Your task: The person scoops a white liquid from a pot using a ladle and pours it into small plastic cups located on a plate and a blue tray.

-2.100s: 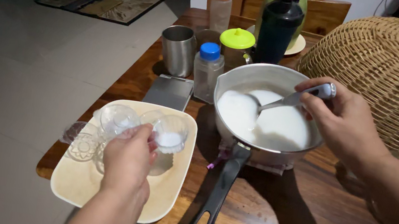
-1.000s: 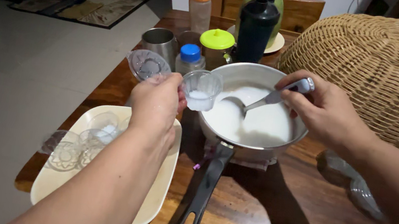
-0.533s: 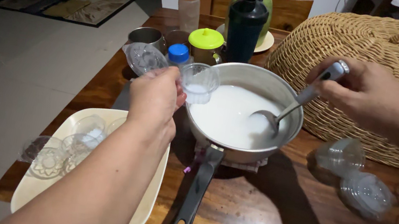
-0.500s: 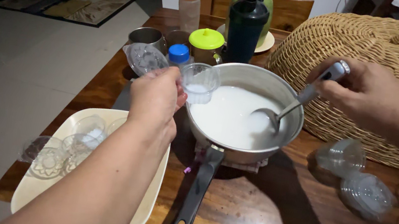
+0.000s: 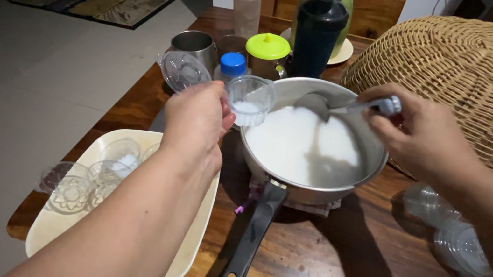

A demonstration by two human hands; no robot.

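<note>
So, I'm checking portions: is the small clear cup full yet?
No. The cup in the left hand has white liquid only at its bottom.

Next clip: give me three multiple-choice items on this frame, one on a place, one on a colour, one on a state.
1. Where is the small clear plastic cup?
A. On the cream tray
B. In the left hand, at the pan's rim
C. Under the basket

2. What colour is the small bottle's cap?
A. Blue
B. Red
C. Black

3. How is the metal spoon?
A. Lying on the table
B. Lifted above the white liquid
C. In the steel cup

B: the left hand holds it beside the metal saucepan.
A: it is blue.
B: the right hand holds it raised.
</note>
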